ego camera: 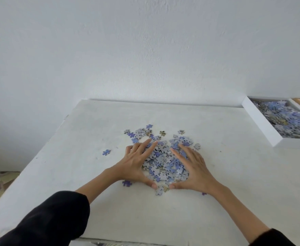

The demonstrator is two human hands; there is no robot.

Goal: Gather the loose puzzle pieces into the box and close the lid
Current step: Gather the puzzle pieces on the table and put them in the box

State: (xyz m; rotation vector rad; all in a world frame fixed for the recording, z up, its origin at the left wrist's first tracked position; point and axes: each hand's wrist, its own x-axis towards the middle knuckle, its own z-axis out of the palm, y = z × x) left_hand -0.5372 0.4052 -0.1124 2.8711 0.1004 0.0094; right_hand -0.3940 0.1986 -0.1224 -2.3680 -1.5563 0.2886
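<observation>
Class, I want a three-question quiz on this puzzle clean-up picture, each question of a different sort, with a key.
1. True or false: the left hand and right hand flank the pile of pieces, fingers straight.
2. Where is the box? A) at the far right of the table B) under the hands C) at the near left edge
3. Fill in: the box stands ____, with pieces inside.
Key: 1 true; 2 A; 3 open.
</observation>
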